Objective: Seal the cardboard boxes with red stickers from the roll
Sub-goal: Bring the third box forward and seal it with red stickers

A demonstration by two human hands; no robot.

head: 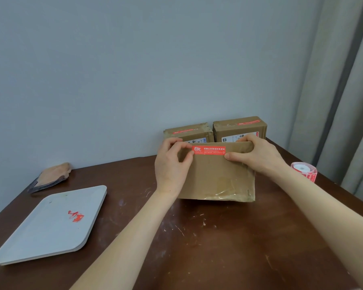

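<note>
A brown cardboard box (216, 176) stands on the dark wooden table, its near face turned to me. A red sticker (209, 150) with white print lies along its top edge. My left hand (172, 162) grips the box's top left corner, thumb pressing the sticker's left end. My right hand (258, 155) grips the top right corner, thumb by the sticker's right end. Two more boxes, the left one (189, 132) and the right one (240, 127), stand behind against the wall, each with a red sticker on top. The sticker roll (304, 170) lies at the right.
A white tray (50, 227) with red paper scraps (76, 216) sits at the front left. A folded cloth (50, 176) lies behind it near the wall. Grey curtains (344, 91) hang at the right, beyond the table's edge.
</note>
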